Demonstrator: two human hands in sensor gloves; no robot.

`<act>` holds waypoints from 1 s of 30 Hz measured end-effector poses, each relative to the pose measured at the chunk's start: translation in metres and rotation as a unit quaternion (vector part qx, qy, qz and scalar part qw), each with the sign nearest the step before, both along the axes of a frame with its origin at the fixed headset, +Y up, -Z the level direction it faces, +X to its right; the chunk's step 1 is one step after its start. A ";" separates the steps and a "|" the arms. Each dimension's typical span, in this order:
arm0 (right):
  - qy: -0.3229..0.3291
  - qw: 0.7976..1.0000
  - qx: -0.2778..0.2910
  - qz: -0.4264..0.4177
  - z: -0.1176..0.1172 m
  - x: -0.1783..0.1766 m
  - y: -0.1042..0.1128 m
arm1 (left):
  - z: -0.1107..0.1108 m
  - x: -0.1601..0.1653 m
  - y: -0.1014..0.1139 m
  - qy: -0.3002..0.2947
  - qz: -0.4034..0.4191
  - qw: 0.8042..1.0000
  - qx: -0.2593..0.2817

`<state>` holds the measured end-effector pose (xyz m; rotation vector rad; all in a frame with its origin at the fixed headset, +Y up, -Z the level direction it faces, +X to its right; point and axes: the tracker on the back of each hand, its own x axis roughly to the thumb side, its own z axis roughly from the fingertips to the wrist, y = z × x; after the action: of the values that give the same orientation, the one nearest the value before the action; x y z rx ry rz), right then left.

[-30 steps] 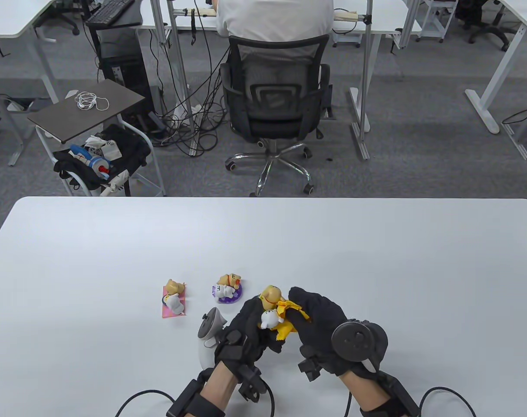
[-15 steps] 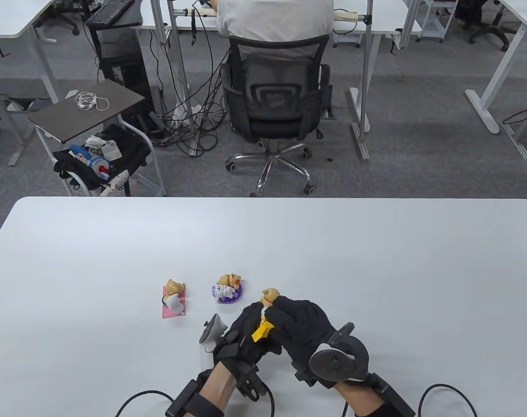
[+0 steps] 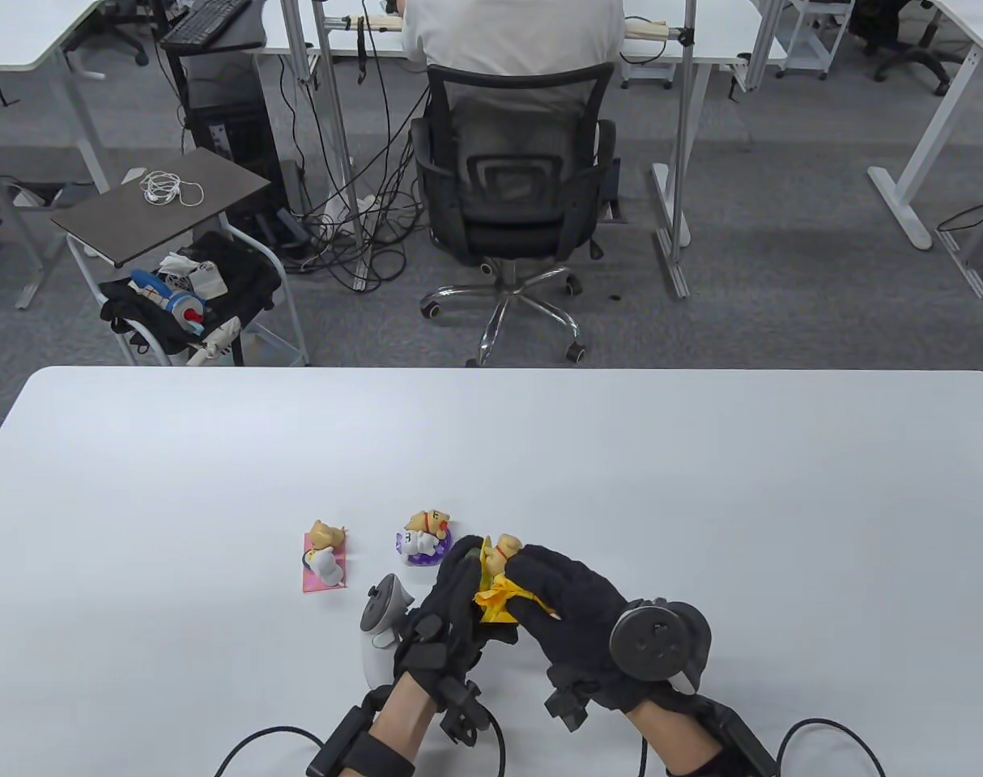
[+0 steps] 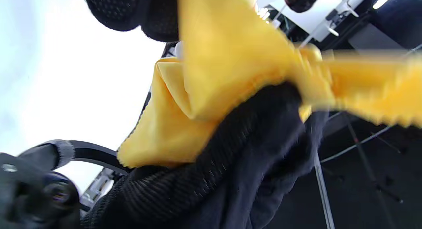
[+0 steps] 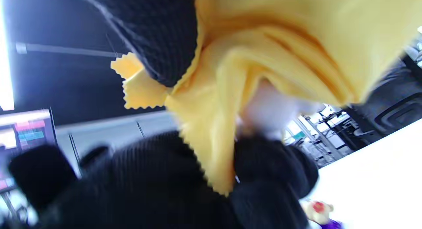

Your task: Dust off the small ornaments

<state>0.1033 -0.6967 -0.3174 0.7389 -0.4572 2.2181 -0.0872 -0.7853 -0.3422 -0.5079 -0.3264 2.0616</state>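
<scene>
My left hand (image 3: 451,603) grips a small ornament (image 3: 505,548) near the table's (image 3: 702,486) front edge, about mid-width. Fingers curled round it from the left; only its tan head with a red collar shows above the gloves.

My right hand (image 3: 568,603) pinches a yellow cloth (image 3: 495,599) and presses it against the ornament's body. Cloth is bunched between the two hands, covering most of the figure. In the left wrist view the cloth (image 4: 211,90) drapes over my right glove, zigzag edge visible, frame blurred. In the right wrist view the cloth (image 5: 263,67) wraps a pale blurred shape; can't tell which part of the ornament that is.

Two more ornaments sit on the table just left of my hands, toward the front edge:
- purple-base one (image 3: 424,538), tan and white figures on a round purple disc, just beside my left fingertips, can't tell if touching. Also shows at the bottom edge of the right wrist view (image 5: 318,212).
- pink-base one (image 3: 325,558), tan and white figures on a pink rectangular mat, further left, apart from the purple one.

Containers: beyond the table's far left corner, a cart (image 3: 168,210) on the floor holds a black bag (image 3: 240,279) on its lower level, stuffed with white, blue and red items I can't identify. White earphones (image 3: 168,188) lie on its dark top.
</scene>
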 end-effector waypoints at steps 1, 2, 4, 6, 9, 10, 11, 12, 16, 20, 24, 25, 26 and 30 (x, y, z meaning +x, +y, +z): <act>-0.012 0.999 0.031 0.019 0.002 -0.001 -0.001 | 0.000 0.000 0.000 0.003 -0.001 1.000 0.002; -0.016 0.998 0.048 0.027 0.002 -0.001 -0.001 | 0.001 -0.001 0.000 0.000 0.002 1.000 0.004; -0.024 0.997 0.052 0.042 0.001 0.001 -0.003 | 0.002 0.002 0.001 -0.015 0.030 0.999 -0.005; -0.022 0.998 0.044 0.037 0.000 0.001 -0.002 | 0.001 0.002 0.001 -0.012 -0.013 1.000 -0.002; -0.069 0.992 0.044 0.095 0.000 -0.002 0.001 | 0.000 -0.001 0.007 0.011 -0.089 0.995 0.045; -0.084 0.990 0.052 0.103 0.000 0.000 0.003 | 0.000 -0.002 0.010 0.022 -0.120 0.990 0.064; -0.087 0.989 0.065 0.102 -0.001 0.001 0.003 | 0.000 -0.003 0.013 0.028 -0.136 0.987 0.083; -0.093 0.988 0.070 0.102 -0.002 0.002 0.003 | 0.000 -0.003 0.014 0.033 -0.142 0.986 0.081; -0.124 0.979 0.091 0.131 -0.003 0.008 0.004 | 0.000 -0.005 0.009 0.048 -0.149 0.985 0.068; -0.060 0.993 0.054 0.084 -0.003 0.001 -0.001 | 0.000 -0.006 0.013 0.052 -0.168 0.980 0.096; -0.090 0.991 0.043 0.091 -0.009 0.009 0.002 | -0.001 -0.007 0.013 0.051 -0.135 0.984 0.102; -0.096 0.991 0.039 0.083 -0.011 0.012 0.002 | -0.001 -0.008 0.012 0.056 -0.142 0.984 0.097; -0.115 0.989 0.041 0.088 -0.013 0.016 0.002 | -0.001 -0.009 0.011 0.062 -0.142 0.983 0.095; -0.085 0.996 -0.025 0.020 -0.017 0.018 -0.004 | -0.003 -0.010 0.009 0.064 -0.150 0.982 0.095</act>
<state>0.1215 -0.7003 -0.3347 0.5393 -0.4724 2.3328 -0.0976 -0.7760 -0.3455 -0.2866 -0.3449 1.7408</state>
